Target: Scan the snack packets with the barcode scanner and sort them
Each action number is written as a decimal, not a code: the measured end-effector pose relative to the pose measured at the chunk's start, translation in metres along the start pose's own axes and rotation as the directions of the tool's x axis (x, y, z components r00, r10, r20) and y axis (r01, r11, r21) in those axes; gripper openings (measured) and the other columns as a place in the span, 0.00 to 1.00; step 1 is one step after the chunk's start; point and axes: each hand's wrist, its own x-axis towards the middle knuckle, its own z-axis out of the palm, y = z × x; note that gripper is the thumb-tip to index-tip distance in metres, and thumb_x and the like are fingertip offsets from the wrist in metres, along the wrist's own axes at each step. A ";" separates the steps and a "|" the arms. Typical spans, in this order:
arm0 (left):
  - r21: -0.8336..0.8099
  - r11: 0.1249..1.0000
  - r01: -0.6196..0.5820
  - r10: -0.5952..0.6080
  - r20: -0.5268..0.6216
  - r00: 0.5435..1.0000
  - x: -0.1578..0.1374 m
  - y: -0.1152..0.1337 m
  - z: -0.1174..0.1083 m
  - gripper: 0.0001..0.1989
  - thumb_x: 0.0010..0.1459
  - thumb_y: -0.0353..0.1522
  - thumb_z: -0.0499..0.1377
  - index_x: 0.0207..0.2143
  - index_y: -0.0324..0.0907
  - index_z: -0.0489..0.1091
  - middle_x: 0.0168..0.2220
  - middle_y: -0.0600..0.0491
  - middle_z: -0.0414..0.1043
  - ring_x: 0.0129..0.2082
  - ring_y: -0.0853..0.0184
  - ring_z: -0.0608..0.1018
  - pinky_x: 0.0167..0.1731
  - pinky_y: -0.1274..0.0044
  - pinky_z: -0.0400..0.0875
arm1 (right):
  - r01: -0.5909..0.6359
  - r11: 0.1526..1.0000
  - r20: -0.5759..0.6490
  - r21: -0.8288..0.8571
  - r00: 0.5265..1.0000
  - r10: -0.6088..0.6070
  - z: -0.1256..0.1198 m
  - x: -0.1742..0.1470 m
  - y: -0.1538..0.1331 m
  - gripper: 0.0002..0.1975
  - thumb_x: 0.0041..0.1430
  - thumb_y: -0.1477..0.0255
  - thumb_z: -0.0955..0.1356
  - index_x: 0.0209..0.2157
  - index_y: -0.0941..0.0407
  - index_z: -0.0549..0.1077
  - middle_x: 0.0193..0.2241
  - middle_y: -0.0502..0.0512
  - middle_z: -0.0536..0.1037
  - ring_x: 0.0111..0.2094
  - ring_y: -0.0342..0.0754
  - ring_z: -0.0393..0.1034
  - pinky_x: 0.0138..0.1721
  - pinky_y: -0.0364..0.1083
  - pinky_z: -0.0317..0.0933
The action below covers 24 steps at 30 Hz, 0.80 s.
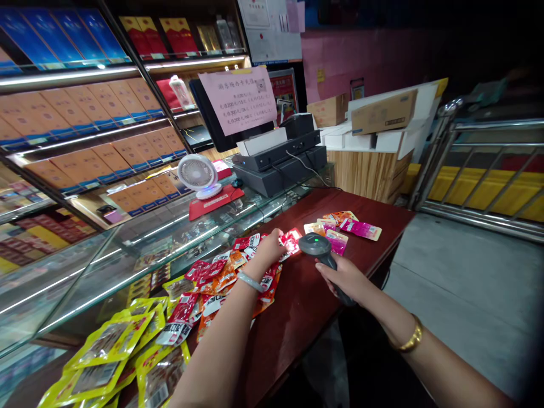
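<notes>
1. Tall shelves fill the left background, holding blue boxes on top and rows of tan boxes below.
2. A glass counter runs diagonally in front of the shelves; small goods sit inside, too blurred to name.
3. A dark red table stands against the counter, on the person's side.
4. Yellow-edged packets overlap at the table's near left end, their clear fronts showing brown contents.
5. Red and orange packets lie piled beyond them, partly behind the left forearm.
6. A smaller group of pink and orange packets rests near the table's far right corner, just beyond the scanner.
7. The right hand is closed around the handle of a dark grey scanner, whose head tilts toward the left hand; a green light shows on top.
8. The left hand has its fingertips drawn together, pinching the edge of one red packet.
9. That packet sits between the left fingertips and the scanner's head, brightly lit, at the far end of the pile.
</notes>
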 end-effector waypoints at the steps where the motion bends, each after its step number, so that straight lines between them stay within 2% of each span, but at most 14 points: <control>1: -0.113 0.994 0.015 -0.017 -0.015 1.000 0.004 0.004 0.007 0.23 0.51 0.33 0.67 0.49 0.41 0.66 0.44 0.47 0.76 0.42 0.61 0.78 0.42 0.74 0.69 | 0.000 1.000 -0.002 0.006 1.000 0.000 0.000 0.000 0.000 0.15 0.62 0.58 0.66 0.41 0.54 0.64 0.13 0.39 0.65 0.13 0.40 0.60 0.15 0.38 0.57; 4: -0.437 0.899 0.023 -0.052 -0.055 0.997 0.015 0.021 0.029 0.24 0.56 0.31 0.64 0.54 0.40 0.64 0.47 0.44 0.75 0.43 0.65 0.78 0.42 0.75 0.71 | -0.013 0.999 -0.015 0.033 1.000 0.014 0.001 -0.001 0.001 0.15 0.61 0.57 0.66 0.41 0.53 0.63 0.14 0.38 0.65 0.13 0.40 0.60 0.15 0.39 0.57; 6: -0.514 0.857 -0.021 -0.022 -0.078 0.997 0.020 0.027 0.034 0.30 0.57 0.29 0.63 0.61 0.38 0.59 0.53 0.40 0.72 0.49 0.64 0.77 0.46 0.74 0.71 | -0.032 0.999 -0.027 0.032 0.999 0.033 0.001 -0.002 0.001 0.15 0.61 0.56 0.66 0.39 0.53 0.63 0.14 0.38 0.64 0.13 0.40 0.60 0.15 0.39 0.57; 7: -0.493 0.868 -0.057 0.014 -0.090 0.996 0.019 0.027 0.032 0.32 0.57 0.29 0.63 0.63 0.38 0.57 0.56 0.39 0.70 0.52 0.63 0.76 0.50 0.73 0.70 | -0.036 0.999 -0.029 0.021 0.999 0.037 0.000 -0.002 0.002 0.15 0.61 0.56 0.66 0.38 0.53 0.63 0.14 0.38 0.64 0.13 0.40 0.60 0.15 0.39 0.57; 8: -0.430 0.899 -0.088 0.050 -0.099 0.994 0.017 0.024 0.027 0.33 0.57 0.30 0.63 0.63 0.39 0.58 0.58 0.39 0.69 0.55 0.62 0.74 0.53 0.72 0.68 | -0.036 0.999 -0.026 0.004 0.999 0.036 -0.001 -0.003 0.002 0.15 0.61 0.56 0.66 0.37 0.53 0.62 0.14 0.39 0.65 0.13 0.41 0.60 0.15 0.39 0.57; 10: -0.210 0.972 -0.107 0.089 -0.094 0.992 0.008 0.012 0.010 0.29 0.57 0.31 0.64 0.60 0.40 0.64 0.58 0.42 0.69 0.58 0.61 0.72 0.57 0.71 0.65 | -0.026 0.999 -0.013 -0.029 1.000 0.026 -0.002 -0.004 0.003 0.16 0.60 0.55 0.66 0.36 0.53 0.63 0.14 0.40 0.66 0.14 0.41 0.61 0.16 0.39 0.58; 12: 0.071 0.997 -0.029 0.033 -0.050 0.998 -0.005 -0.005 -0.012 0.21 0.57 0.36 0.63 0.53 0.41 0.71 0.54 0.42 0.72 0.56 0.58 0.73 0.57 0.69 0.65 | -0.022 0.999 0.002 -0.040 1.000 0.022 -0.003 -0.004 0.005 0.17 0.60 0.55 0.66 0.38 0.54 0.64 0.14 0.40 0.67 0.14 0.42 0.63 0.16 0.40 0.58; 14: 0.319 0.944 0.085 -0.093 0.012 0.996 -0.019 -0.023 -0.032 0.22 0.54 0.43 0.64 0.46 0.39 0.75 0.51 0.38 0.74 0.53 0.53 0.75 0.53 0.67 0.68 | -0.032 0.999 0.011 -0.037 0.999 0.032 -0.003 -0.004 0.005 0.18 0.60 0.55 0.66 0.42 0.54 0.65 0.14 0.40 0.67 0.14 0.43 0.63 0.16 0.40 0.58; 16: 0.465 0.873 0.149 -0.217 0.097 0.971 -0.030 -0.036 -0.046 0.28 0.48 0.51 0.65 0.43 0.39 0.76 0.48 0.35 0.75 0.51 0.47 0.76 0.49 0.65 0.70 | -0.042 0.998 0.022 -0.043 0.999 0.043 -0.001 -0.003 0.005 0.18 0.60 0.55 0.66 0.44 0.54 0.65 0.14 0.40 0.66 0.14 0.43 0.64 0.16 0.40 0.58; 18: 0.521 0.842 0.143 -0.271 0.178 0.946 -0.038 -0.046 -0.052 0.32 0.43 0.55 0.65 0.42 0.39 0.77 0.48 0.35 0.76 0.50 0.45 0.76 0.47 0.64 0.71 | -0.036 0.997 0.042 -0.061 0.998 0.039 0.002 -0.002 0.005 0.18 0.60 0.56 0.66 0.44 0.54 0.65 0.13 0.39 0.66 0.13 0.43 0.63 0.16 0.40 0.58; 20: 0.533 0.841 0.088 -0.236 0.215 0.948 -0.043 -0.052 -0.053 0.33 0.41 0.56 0.65 0.41 0.40 0.76 0.48 0.36 0.76 0.51 0.45 0.75 0.48 0.64 0.70 | -0.016 0.997 0.073 -0.074 0.997 0.021 0.006 -0.001 0.005 0.17 0.60 0.57 0.66 0.44 0.54 0.65 0.13 0.39 0.66 0.13 0.43 0.63 0.15 0.40 0.58; 22: 0.530 0.848 0.030 -0.159 0.200 0.967 -0.046 -0.054 -0.050 0.34 0.40 0.55 0.66 0.43 0.40 0.75 0.50 0.37 0.75 0.52 0.45 0.74 0.50 0.64 0.68 | 0.004 0.997 0.104 -0.081 0.995 0.005 0.010 -0.002 0.003 0.17 0.61 0.57 0.66 0.43 0.54 0.65 0.13 0.39 0.66 0.12 0.42 0.63 0.14 0.39 0.57; 24: 0.514 0.857 0.022 -0.114 0.148 0.982 -0.049 -0.053 -0.047 0.35 0.41 0.53 0.68 0.47 0.40 0.71 0.51 0.37 0.74 0.53 0.46 0.74 0.51 0.64 0.67 | 0.017 0.997 0.129 -0.081 0.992 -0.006 0.013 -0.003 0.002 0.16 0.61 0.57 0.66 0.42 0.54 0.65 0.13 0.39 0.65 0.12 0.42 0.62 0.15 0.40 0.57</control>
